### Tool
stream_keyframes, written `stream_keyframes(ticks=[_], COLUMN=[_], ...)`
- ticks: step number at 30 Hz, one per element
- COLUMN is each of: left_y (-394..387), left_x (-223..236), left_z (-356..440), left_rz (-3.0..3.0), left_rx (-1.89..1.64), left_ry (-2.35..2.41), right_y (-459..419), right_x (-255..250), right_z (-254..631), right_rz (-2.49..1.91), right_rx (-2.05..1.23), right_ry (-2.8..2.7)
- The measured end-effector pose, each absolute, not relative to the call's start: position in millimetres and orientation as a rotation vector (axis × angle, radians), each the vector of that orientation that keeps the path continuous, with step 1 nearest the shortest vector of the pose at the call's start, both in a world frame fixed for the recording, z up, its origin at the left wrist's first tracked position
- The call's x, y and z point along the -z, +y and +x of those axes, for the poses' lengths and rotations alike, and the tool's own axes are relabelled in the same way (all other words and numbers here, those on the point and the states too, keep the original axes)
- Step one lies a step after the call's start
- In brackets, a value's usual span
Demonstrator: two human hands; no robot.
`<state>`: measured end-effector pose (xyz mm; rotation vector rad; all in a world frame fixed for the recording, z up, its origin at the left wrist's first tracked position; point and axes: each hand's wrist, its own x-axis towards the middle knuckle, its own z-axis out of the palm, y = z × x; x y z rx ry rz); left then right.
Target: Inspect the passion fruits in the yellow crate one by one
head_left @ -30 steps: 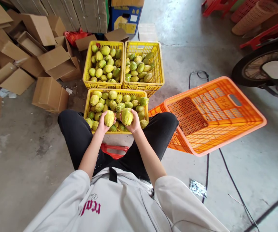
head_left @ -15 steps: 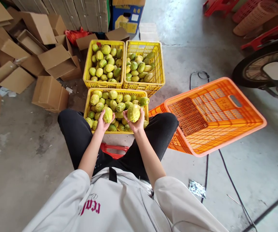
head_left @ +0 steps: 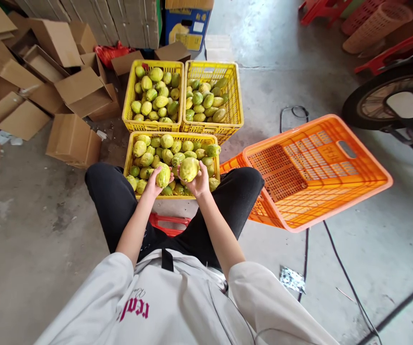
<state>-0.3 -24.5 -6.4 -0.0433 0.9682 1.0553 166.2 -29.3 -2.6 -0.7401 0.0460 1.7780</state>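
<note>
I sit on a low red stool with a yellow crate of green-yellow fruits between my knees. My left hand is closed round one yellow-green fruit above the crate's near edge. My right hand grips another fruit right beside it, and the two fruits almost touch. Behind stand two more yellow crates, the left crate heaped with fruit and the right crate about half full.
An orange crate with nothing in it lies tilted by my right knee. Cardboard boxes are scattered at the left. A motorbike wheel is at the right, and black cables run over the concrete floor.
My right hand has come back left and down with its fruit, close to the left hand's fruit. The left hand has turned its fruit a little.
</note>
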Motion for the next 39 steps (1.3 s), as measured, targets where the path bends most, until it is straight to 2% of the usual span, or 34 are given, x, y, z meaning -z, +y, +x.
stream_keyframes(ticks=[8, 15, 19, 28, 39], left_y=[-24, -23, -23, -25, -24], left_x=[2, 1, 7, 6, -3], left_z=[-4, 1, -1, 0, -3], left_rz=[-0.134, -0.149, -0.108, -0.045, -0.096], left_rx=[-1.172, -1.216, -1.261, -1.083, -1.237], left_ry=[0.852, 0.859, 0.874, 0.907, 0.812], right_y=[-29, -28, -26, -25, -25], right_x=[-5, 1, 3, 4, 1], right_z=[164, 173, 173, 169, 172], right_rz=[-0.646, -0.701, -0.747, -0.74, -0.666], right_rx=[-1.798, -1.569, -1.635, -1.689, -1.638], right_ry=[0.03, 0.156, 0.159, 0.122, 0.092])
